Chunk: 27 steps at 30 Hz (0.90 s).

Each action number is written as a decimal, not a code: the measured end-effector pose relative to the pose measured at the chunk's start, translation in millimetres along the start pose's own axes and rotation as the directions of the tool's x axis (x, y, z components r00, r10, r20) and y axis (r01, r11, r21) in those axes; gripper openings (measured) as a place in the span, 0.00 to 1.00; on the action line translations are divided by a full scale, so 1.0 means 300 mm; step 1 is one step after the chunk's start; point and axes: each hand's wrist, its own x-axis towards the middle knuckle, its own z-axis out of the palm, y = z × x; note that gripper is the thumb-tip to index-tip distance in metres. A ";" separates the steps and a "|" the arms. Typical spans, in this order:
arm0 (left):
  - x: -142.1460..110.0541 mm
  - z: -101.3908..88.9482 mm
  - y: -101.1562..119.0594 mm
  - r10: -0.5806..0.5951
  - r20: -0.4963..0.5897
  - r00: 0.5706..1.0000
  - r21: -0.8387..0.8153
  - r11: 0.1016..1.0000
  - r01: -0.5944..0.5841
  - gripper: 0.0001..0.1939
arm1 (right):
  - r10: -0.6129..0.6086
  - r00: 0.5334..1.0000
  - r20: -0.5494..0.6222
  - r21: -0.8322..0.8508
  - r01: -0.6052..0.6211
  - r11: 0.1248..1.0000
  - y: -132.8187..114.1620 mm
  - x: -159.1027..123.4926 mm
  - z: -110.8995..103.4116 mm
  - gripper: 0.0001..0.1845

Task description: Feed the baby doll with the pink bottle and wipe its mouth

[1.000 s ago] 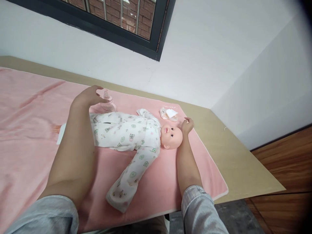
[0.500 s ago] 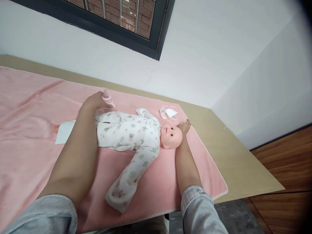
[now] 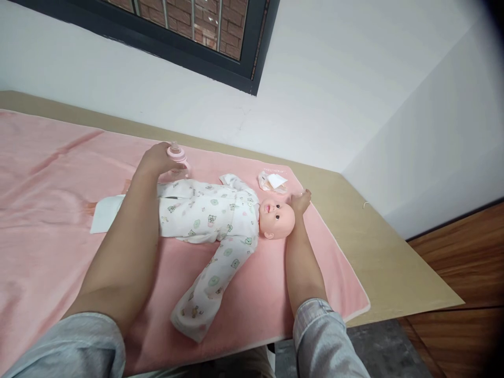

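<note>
A baby doll in a white printed outfit lies face up, its bald head toward the right. My left hand reaches past its lower body, fingers wrapped round a pink baby bottle with a clear nipple on top. The bottle stands nearly upright at the far side of the doll. Beyond the doll's head is my right hand, its fingers curled; a faint clear glint shows at them, but what they hold is too small to make out. My right forearm runs close beside the doll's head.
A pink blanket covers much of the tan tabletop. Near the doll's head lies a small clear packet with a white piece on it. A white cloth-like piece covers part of the doll's legs. Behind are a wall and a dark-framed window.
The bottle has tipped more upright and shifted slightly right in my left hand. My right hand has moved a little right, its fingers curling differently. The doll has stayed put.
</note>
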 end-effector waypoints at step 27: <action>-0.313 0.013 0.582 0.456 0.072 0.887 -0.195 0.879 -0.436 0.35 | -0.826 0.531 0.191 0.685 0.530 0.499 -0.606 -0.349 -0.248 0.31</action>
